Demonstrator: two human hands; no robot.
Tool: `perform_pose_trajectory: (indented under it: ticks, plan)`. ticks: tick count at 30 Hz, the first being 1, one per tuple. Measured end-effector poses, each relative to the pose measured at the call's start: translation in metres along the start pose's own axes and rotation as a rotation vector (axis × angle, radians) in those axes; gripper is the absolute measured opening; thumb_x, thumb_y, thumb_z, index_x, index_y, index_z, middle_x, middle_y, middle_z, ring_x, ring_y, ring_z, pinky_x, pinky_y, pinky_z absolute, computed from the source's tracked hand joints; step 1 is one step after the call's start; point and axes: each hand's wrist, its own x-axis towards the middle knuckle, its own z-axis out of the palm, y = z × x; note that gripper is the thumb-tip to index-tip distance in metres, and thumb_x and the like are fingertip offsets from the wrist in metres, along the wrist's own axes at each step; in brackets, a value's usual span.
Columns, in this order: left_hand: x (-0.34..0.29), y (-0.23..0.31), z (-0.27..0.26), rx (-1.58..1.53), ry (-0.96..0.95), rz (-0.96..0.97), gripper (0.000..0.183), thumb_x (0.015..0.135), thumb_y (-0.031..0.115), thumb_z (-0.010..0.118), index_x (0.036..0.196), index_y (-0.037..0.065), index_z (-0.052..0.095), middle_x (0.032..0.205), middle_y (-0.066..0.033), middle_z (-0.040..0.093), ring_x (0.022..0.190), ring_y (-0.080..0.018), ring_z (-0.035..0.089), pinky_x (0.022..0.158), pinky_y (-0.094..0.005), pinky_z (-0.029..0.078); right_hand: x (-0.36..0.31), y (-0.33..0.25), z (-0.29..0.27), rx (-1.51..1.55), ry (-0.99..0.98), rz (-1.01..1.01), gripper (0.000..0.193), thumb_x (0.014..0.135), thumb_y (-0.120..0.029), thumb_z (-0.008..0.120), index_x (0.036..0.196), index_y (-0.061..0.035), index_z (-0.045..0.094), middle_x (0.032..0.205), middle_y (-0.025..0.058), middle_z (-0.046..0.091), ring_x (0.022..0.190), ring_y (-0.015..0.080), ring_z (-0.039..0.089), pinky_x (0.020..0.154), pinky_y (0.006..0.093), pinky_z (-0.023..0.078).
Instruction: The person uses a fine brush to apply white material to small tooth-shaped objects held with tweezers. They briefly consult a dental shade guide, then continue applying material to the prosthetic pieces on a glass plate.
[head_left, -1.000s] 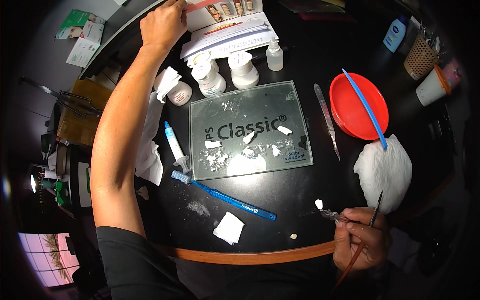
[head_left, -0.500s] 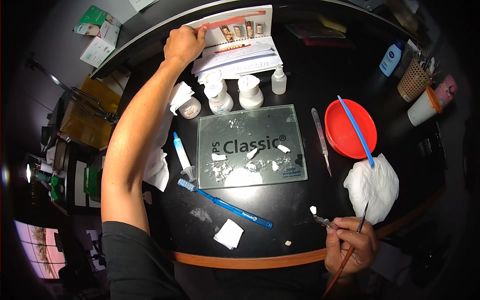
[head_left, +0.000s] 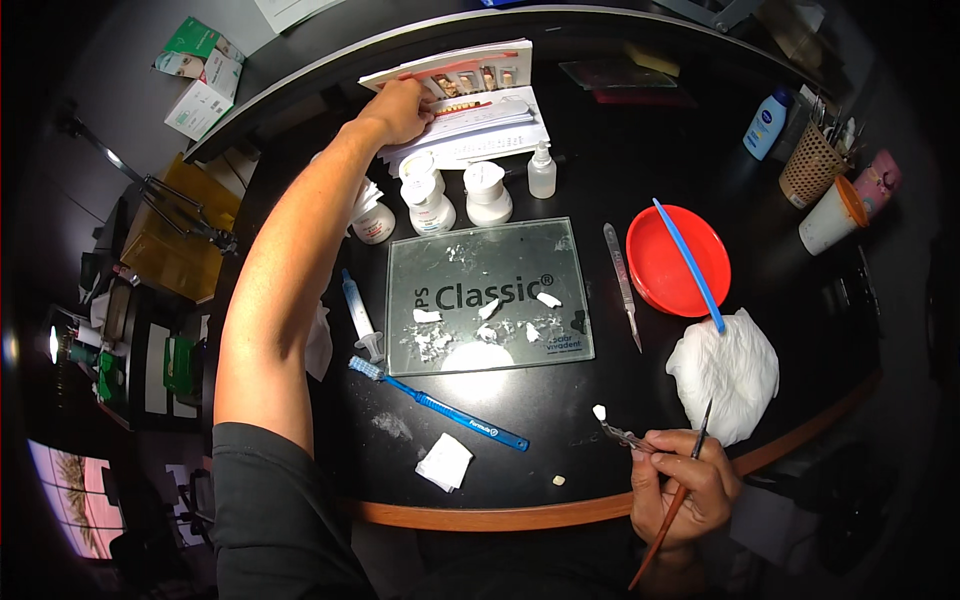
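Note:
My left hand [head_left: 400,110] reaches to the far side of the desk, closed at the left part of an open spiral booklet [head_left: 500,135] beside a red strip of tooth samples [head_left: 462,108]. Some of its fingertips are hidden. Near the front edge, my right hand [head_left: 682,490] grips a fine brush [head_left: 672,520] with a brown-red handle and a slim metal clamp [head_left: 625,437]. At the clamp's tip sits a small white tooth crown [head_left: 599,412]. Between my hands lies a glass slab [head_left: 480,250] bearing several white powdery lumps [head_left: 488,308].
White jars [head_left: 488,195] and a dropper bottle [head_left: 542,172] stand beyond the slab. A syringe [head_left: 358,310], blue toothbrush [head_left: 450,410] and folded tissue [head_left: 445,462] lie left. Right are a scalpel [head_left: 622,285], red bowl [head_left: 680,250], blue stick [head_left: 690,265] and crumpled tissue [head_left: 722,375].
My left hand has moved down and right from the booklet's upper edge toward the tooth strip. The booklet's upright part sits lower. My right hand keeps its brush and clamp; the view has shifted slightly.

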Motion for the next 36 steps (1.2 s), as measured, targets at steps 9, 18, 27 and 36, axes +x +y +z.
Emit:
perform_pose_trajectory:
  ticks: [9,18,27,36]
  plan:
    - [0.003,0.000,0.004,0.077,-0.059,-0.027,0.023,0.092,0.011,0.073,0.114,0.009,0.079,0.113,-0.0165,0.077,0.107,-0.0305,0.073,0.096,-0.0377,0.056,0.001,-0.001,-0.001,0.008,-0.005,0.003,0.024,0.078,0.007,0.083,0.092,0.0000,0.065,0.091,0.0180,0.072,0.076,0.0246,0.075,0.062,0.0311,0.063]
    - [0.004,-0.001,0.007,0.050,0.051,-0.025,0.018,0.090,0.009,0.072,0.107,0.005,0.079,0.108,-0.0189,0.077,0.102,-0.0318,0.074,0.094,-0.0387,0.057,0.000,0.001,0.000,0.008,-0.002,-0.021,0.024,0.078,0.007,0.082,0.093,0.0002,0.065,0.091,0.0179,0.072,0.076,0.0247,0.075,0.062,0.0312,0.063]
    - [0.000,0.005,-0.003,-0.021,0.036,0.009,0.010,0.088,0.008,0.076,0.093,0.000,0.078,0.092,-0.0163,0.078,0.092,-0.0291,0.075,0.091,-0.0369,0.056,0.001,-0.001,-0.001,-0.004,-0.006,-0.013,0.023,0.078,0.007,0.082,0.092,0.0000,0.065,0.090,0.0172,0.072,0.076,0.0243,0.075,0.062,0.0309,0.063]
    - [0.004,-0.003,0.006,-0.061,0.025,0.010,0.017,0.085,0.006,0.079,0.101,0.001,0.080,0.103,-0.0177,0.078,0.102,-0.0280,0.074,0.095,-0.0361,0.056,0.000,0.000,0.000,0.010,-0.002,-0.010,0.023,0.079,0.007,0.082,0.092,0.0002,0.065,0.090,0.0177,0.072,0.076,0.0246,0.075,0.062,0.0314,0.063]
